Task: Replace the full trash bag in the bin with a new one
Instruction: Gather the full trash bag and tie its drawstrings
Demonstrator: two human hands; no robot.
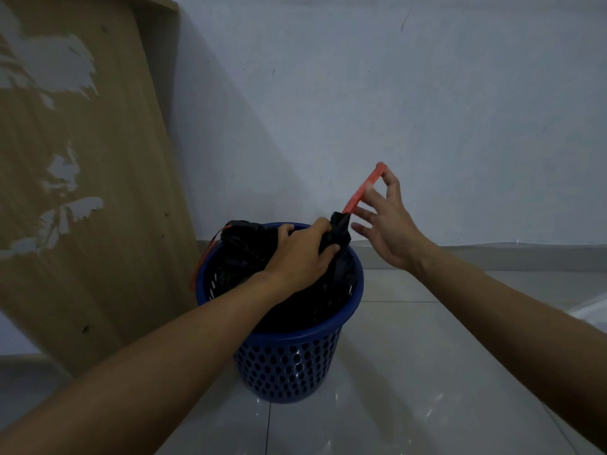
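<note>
Bin point(289, 362) on tiled floor point(427, 372) contains black trash bag point(243, 251); left hand point(295, 254) clenches its gathered neck; right hand point(391, 231), fingers straight and spread, hooks red drawstring point(361, 188) taut.

Can't see bag point(239, 257) below bin point(289, 336) rim or under left hand point(295, 254); can't identify pale shape point(591, 313) at right edge.

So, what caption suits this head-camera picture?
Left hand grips the neck of the black plastic trash bag in the blue perforated plastic bin; right hand stretches its red drawstring upward.
</note>
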